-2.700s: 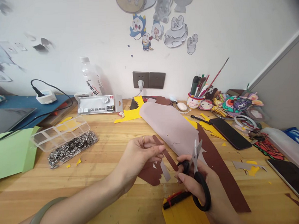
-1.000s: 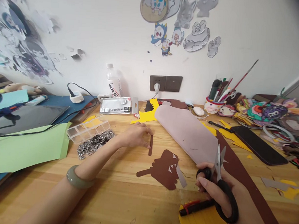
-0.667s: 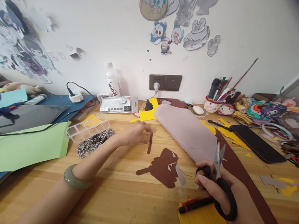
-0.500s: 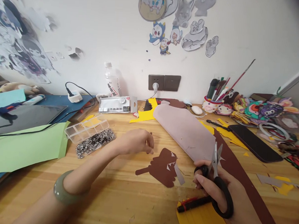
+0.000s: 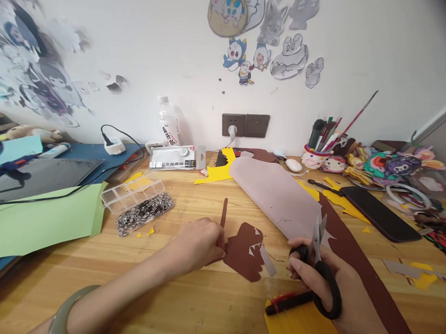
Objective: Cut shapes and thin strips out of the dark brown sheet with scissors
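Observation:
My left hand [image 5: 203,241], a bangle [image 5: 64,310] on its wrist, is bent over the left end of a brown cut-out [image 5: 244,255], its fingers pinched at the narrow stem there. A loose brown strip [image 5: 224,212] stands out just beyond the knuckles. Small pale scraps lie on the cut-out, and a mauve strip [image 5: 267,260] touches its right side. In my right hand [image 5: 339,278] are scissors [image 5: 318,239] with black handles, blades pointing up and slightly parted, cutting nothing. The fingertips of the left hand are partly hidden.
A folded mauve sheet [image 5: 277,195] lies over a long brown sheet [image 5: 373,289]. Near the front are a black pen [image 5: 289,304] and a yellow piece [image 5: 302,328]. A clear box of metal rings [image 5: 146,213] lies left, a phone [image 5: 379,213] right. A bottle [image 5: 167,121] stands by the wall.
My left hand has come down toward me onto the cut-out's stem, uncovering the loose brown strip and small yellow scraps by the box. My right hand barely moved, still holding the scissors.

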`<act>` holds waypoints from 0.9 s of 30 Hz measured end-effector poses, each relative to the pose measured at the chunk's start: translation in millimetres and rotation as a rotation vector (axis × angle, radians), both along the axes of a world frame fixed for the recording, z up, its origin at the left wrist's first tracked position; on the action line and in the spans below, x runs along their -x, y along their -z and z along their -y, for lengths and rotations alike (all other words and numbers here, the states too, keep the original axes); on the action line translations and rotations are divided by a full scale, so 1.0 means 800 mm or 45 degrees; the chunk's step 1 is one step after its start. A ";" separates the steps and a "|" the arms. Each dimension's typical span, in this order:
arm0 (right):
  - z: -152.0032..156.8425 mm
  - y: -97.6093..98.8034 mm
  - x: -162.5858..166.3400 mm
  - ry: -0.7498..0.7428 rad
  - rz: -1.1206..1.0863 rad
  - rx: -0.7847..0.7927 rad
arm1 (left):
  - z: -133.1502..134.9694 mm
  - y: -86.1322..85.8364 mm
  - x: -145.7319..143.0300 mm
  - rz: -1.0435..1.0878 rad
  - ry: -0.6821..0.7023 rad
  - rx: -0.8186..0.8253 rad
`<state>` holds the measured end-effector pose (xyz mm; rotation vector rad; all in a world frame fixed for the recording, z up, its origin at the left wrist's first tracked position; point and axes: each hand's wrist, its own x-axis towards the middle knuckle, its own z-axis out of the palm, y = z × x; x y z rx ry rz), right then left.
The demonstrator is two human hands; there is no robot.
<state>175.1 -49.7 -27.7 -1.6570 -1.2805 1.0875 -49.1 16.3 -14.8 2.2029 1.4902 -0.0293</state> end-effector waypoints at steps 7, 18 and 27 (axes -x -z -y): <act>0.000 -0.002 0.003 -0.059 -0.002 -0.024 | 0.012 0.005 0.010 0.164 -0.107 0.025; 0.002 0.013 0.011 -0.269 -0.027 -0.181 | 0.018 0.031 -0.016 0.622 -0.159 0.157; 0.009 0.014 0.017 -0.492 0.688 -0.395 | -0.013 0.012 0.014 0.764 -0.277 0.142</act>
